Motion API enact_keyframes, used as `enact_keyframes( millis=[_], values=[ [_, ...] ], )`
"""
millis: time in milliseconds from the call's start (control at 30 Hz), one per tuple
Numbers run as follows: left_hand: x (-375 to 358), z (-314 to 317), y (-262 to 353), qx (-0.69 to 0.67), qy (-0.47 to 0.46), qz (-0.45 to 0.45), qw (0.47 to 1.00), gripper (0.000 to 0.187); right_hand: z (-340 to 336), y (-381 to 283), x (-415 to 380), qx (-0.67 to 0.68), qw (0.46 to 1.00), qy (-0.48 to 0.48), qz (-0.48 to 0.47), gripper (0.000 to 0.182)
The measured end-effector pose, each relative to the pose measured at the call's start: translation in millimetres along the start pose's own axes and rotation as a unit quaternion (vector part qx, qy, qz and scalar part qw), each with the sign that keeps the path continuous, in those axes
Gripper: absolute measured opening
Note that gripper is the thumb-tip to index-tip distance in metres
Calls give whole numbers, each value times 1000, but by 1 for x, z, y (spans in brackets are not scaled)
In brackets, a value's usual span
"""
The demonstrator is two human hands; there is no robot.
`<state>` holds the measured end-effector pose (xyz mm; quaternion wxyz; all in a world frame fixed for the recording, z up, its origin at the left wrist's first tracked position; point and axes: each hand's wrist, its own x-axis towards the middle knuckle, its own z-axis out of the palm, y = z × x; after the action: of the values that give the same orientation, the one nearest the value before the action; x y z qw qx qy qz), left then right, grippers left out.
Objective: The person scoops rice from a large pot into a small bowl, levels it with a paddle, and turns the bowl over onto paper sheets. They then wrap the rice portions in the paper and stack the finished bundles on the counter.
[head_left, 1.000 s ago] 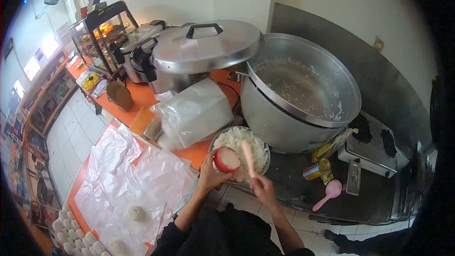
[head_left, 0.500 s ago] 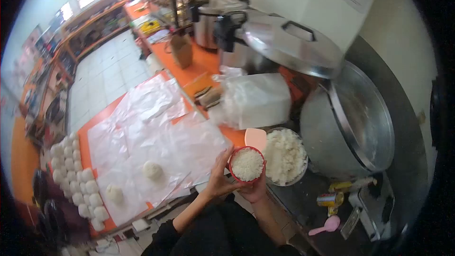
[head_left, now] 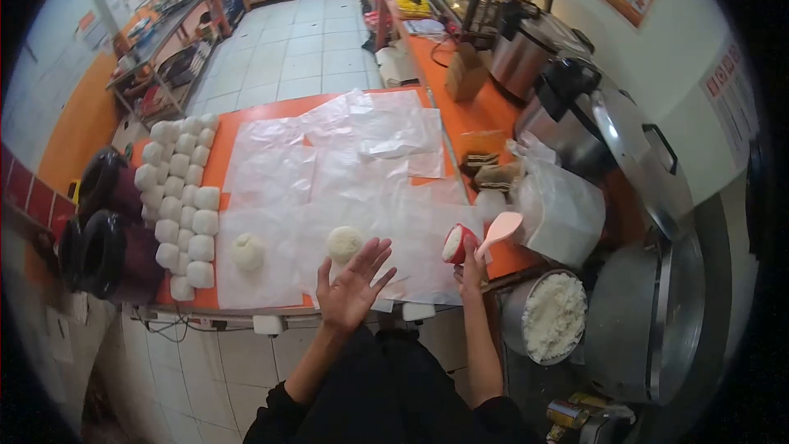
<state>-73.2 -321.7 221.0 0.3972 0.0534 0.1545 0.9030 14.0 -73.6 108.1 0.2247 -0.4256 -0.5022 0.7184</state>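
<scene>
Rice cup [head_left: 454, 243], red, packed with white rice, sits tipped on its side in our right hand [head_left: 471, 267] over the right edge of the plastic sheets [head_left: 362, 173] on the desk [head_left: 477, 119].

Going left to right: wrapped white parcels [head_left: 182, 197] in rows at the desk's left end, then two bare rice mounds, the left mound [head_left: 246, 252] and the right mound [head_left: 344, 242], on the sheets.

Our left hand [head_left: 353, 288] hovers just below the right mound, palm flat, fingers [head_left: 374, 256] spread wide, holding nothing.

Right hand fingers are closed around the cup and a pink paddle [head_left: 500, 228] together; the paddle blade sticks up just beside the cup.

Further right, a steel bowl [head_left: 516, 312] of loose rice stands below the desk edge, a clear bag [head_left: 559, 210] above it, and a big pot [head_left: 649, 321] at far right.

We judge the cup light and stiff, best gripped round its wall. The rice looks soft and sticky, and a moulded lump would likely crumble if squeezed, so cup it from below. The sheets look thin, slippery and easy to shift.
</scene>
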Motion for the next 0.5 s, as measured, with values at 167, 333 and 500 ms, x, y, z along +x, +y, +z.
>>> enact_keyframes(
  millis=[167, 333, 500],
  values=[
    [-14, -5, 29, -66, 9, 20, 998, 77, 31, 42, 1, -589, 750, 85, -289, 63],
    [-22, -4, 50, -91, 9, 29, 995, 76, 37, 36, 5, -622, 747, 72, -222, 69],
    [-31, -9, 64, -101, 31, 17, 994, 73, 28, 25, 8, -603, 763, 36, -228, 71]
  ],
)
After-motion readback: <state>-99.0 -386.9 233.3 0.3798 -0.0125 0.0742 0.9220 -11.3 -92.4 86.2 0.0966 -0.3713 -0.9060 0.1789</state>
